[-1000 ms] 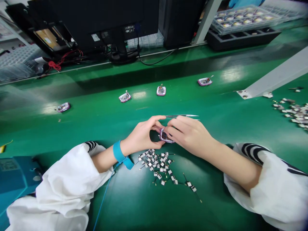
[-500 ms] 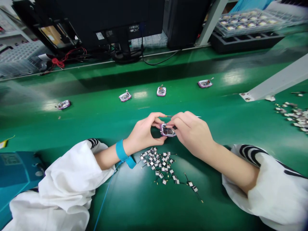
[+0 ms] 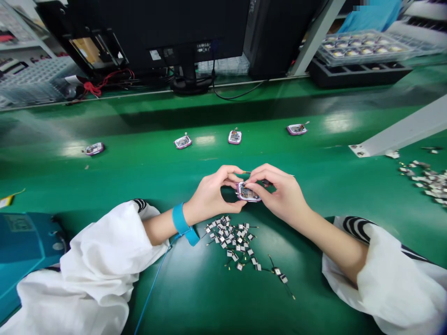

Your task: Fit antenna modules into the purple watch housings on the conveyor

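Observation:
My left hand [image 3: 213, 190] grips a small purple-and-white watch case [image 3: 248, 191] by its left edge, between thumb and fingers. The case is open, so its circuit board shows. My right hand [image 3: 279, 188] is closed, its thumb over the board and its fingertips at the right side of the case. A thin metal tool [image 3: 292, 175] passes through the right fingers, with its other end near my left index finger; most of it is hidden. Just below my hands lies a pile of small square white-and-black parts with short cables [image 3: 228, 237].
Similar open cases [image 3: 183, 141] stand in a row across the green bench [image 3: 146, 177]. A slanted grey post [image 3: 401, 125] rises at right, near another heap of parts [image 3: 428, 179]. A monitor [image 3: 146, 32] and stacked trays [image 3: 363, 49] line the back. A blue wrist-strap cord [image 3: 153, 288] trails from my left wrist.
My right thumb has moved onto the circuit board, and the right fingers have opened up slightly around the tool. The left hand keeps its hold. The whole view has shifted a little.

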{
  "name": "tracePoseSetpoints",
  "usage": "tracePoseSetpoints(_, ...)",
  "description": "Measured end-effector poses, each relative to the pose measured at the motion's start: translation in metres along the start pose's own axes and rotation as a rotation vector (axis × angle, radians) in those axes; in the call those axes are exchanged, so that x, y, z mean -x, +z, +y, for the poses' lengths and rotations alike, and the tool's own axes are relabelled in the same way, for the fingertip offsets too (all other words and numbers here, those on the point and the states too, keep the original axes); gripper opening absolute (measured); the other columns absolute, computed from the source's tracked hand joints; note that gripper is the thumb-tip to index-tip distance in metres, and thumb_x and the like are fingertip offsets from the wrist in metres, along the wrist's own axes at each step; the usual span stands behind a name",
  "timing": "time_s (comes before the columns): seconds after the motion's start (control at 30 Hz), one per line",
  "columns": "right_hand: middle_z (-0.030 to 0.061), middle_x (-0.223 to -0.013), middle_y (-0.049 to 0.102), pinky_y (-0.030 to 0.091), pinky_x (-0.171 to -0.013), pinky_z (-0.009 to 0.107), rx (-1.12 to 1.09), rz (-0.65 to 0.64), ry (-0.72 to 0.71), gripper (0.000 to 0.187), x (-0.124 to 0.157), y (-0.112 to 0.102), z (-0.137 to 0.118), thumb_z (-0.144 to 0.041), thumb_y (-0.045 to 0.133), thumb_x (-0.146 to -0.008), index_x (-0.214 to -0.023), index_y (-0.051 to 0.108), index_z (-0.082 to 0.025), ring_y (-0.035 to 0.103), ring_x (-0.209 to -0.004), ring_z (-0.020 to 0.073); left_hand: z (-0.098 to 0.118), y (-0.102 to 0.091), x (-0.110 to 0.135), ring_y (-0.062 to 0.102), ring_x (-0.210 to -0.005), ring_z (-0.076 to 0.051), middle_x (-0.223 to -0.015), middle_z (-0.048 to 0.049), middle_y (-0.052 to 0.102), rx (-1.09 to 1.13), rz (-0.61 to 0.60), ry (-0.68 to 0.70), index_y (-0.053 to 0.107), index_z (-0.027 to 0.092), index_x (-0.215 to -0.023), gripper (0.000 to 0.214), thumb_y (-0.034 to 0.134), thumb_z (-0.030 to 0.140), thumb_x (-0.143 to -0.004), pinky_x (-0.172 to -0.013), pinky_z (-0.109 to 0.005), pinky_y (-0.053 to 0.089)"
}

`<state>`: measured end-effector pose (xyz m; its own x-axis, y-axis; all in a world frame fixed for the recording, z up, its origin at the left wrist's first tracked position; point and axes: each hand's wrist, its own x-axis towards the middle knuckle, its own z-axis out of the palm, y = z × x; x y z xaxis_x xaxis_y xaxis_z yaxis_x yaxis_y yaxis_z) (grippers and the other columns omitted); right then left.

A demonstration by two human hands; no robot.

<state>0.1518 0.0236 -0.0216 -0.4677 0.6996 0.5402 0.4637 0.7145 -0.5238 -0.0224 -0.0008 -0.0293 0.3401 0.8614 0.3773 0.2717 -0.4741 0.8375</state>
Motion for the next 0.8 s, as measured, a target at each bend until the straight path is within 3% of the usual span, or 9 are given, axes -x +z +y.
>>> tracePoseSetpoints(0.1,0.0026,-0.075,0.06,0.044,-0.062,0.023,0.068,-0.018,-0.038,0.009,0.001,0.001,0.0,-0.019,0.053,-0.079,-0.072,0.057,-0.016,0.054,-0.073,0.0102,-0.001,0.0,0.001,0.061,-0.08,-0.01,-0.089,0.0002,0.06,-0.004,-0.004,-0.013,0.043,0.018,-0.103,0.051,0.067,0.014,-0.058,-0.078,-0.021,0.052)
tracePoseSetpoints(0.3,0.0024,-0.083,0.062,0.041,-0.063,0.025,0.279,-0.192,-0.168,0.015,0.003,-0.007,0.001,-0.022,0.049,-0.082,-0.073,0.061,-0.018,0.049,-0.07,0.012,-0.004,0.001,0.002,0.061,-0.078,-0.011,-0.087,-0.0004,0.061,0.027,-0.027,-0.055,0.043,0.017,-0.1,0.05,0.067,0.012,-0.056,-0.077,-0.023,0.052)
tracePoseSetpoints(0.47,0.0038,-0.078,0.06,0.039,-0.061,0.025,0.403,-0.147,-0.288,0.014,0.0,-0.011,-0.001,-0.021,0.049,-0.082,-0.079,0.062,-0.017,0.047,-0.068,0.0122,-0.005,0.002,-0.001,0.061,-0.08,-0.013,-0.087,-0.0014,0.06,0.072,-0.027,-0.067,0.043,0.017,-0.098,0.05,0.068,0.015,-0.055,-0.077,-0.025,0.052)
tracePoseSetpoints(0.63,0.0044,-0.068,0.055,0.039,-0.058,0.025,0.466,-0.198,-0.474,0.016,-0.022,-0.01,-0.01,-0.017,0.046,-0.082,-0.071,0.058,-0.013,0.046,-0.064,0.0127,-0.003,-0.007,0.001,0.061,-0.076,-0.013,-0.084,-0.0011,0.06,0.067,0.007,-0.073,0.045,0.017,-0.096,0.049,0.069,0.017,-0.054,-0.074,-0.026,0.053)
tracePoseSetpoints(0.8,0.0061,-0.064,0.052,0.037,-0.055,0.028,0.527,-0.308,-0.7,0.017,-0.054,0.005,-0.018,-0.013,0.045,-0.08,-0.069,0.057,-0.011,0.044,-0.062,0.0157,-0.001,-0.025,0.011,0.06,-0.077,-0.012,-0.086,-0.0009,0.059,0.034,0.109,-0.057,0.045,0.017,-0.096,0.05,0.069,0.014,-0.053,-0.075,-0.026,0.052)
